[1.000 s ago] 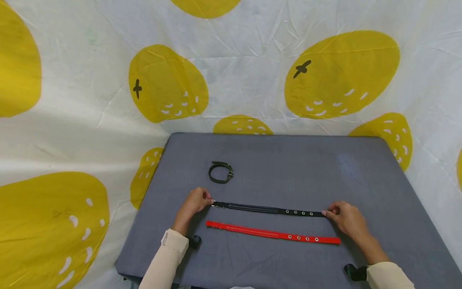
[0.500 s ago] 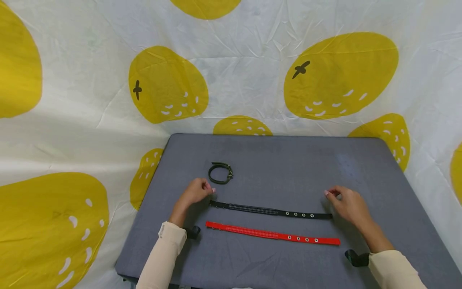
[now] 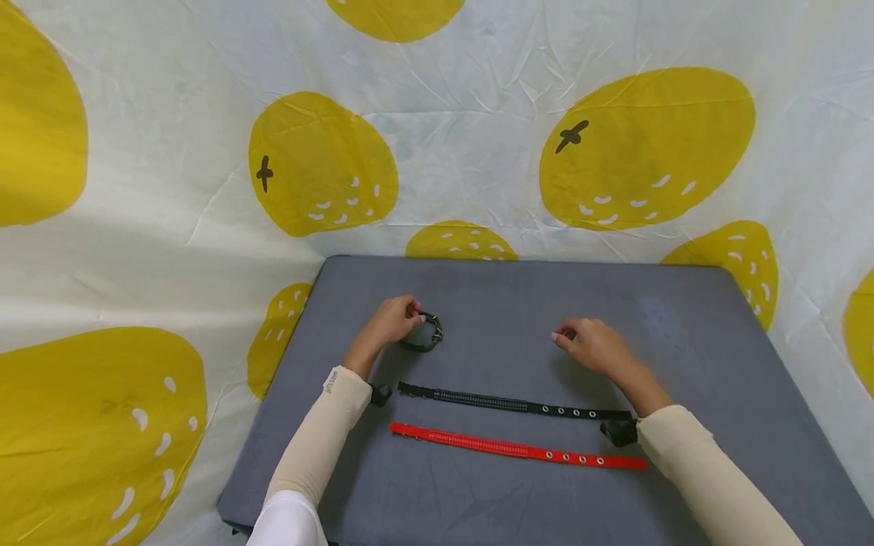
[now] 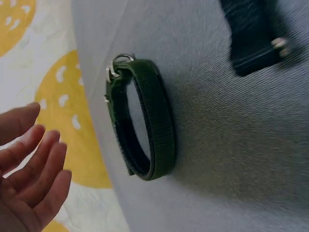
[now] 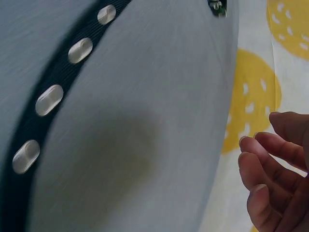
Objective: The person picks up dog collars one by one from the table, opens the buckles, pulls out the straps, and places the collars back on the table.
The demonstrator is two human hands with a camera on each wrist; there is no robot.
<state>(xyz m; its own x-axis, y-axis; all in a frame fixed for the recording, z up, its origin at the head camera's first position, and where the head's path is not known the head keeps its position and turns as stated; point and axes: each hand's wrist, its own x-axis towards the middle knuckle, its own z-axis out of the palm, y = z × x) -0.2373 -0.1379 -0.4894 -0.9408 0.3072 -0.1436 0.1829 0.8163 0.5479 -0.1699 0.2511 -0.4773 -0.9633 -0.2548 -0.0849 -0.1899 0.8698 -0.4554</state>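
A dark green buckled collar (image 4: 159,121) lies looped on the grey table, its metal buckle and ring showing. My left hand (image 3: 391,321) hovers just over it and partly hides it in the head view; the left wrist view shows the relaxed fingers (image 4: 53,188) apart from the collar. Holding nothing, my right hand (image 3: 595,346) hangs above the table to the right, its fingers (image 5: 263,169) loosely curled. Nearer to me a black collar (image 3: 478,400) with metal eyelets lies stretched out flat. Below and roughly parallel to it is a red collar (image 3: 478,443) of the same kind.
The grey padded table (image 3: 505,500) has rounded corners. A white cloth with yellow fruit prints (image 3: 471,167) hangs behind it and along its left side. Dark wrist cameras (image 3: 618,432) sit under both cuffs, the right one above the black collar's end in the head view.
Both hands have let go of the black collar's ends and left it lying straight. The left hand has moved away from me to the green collar; the right has moved up and leftward.
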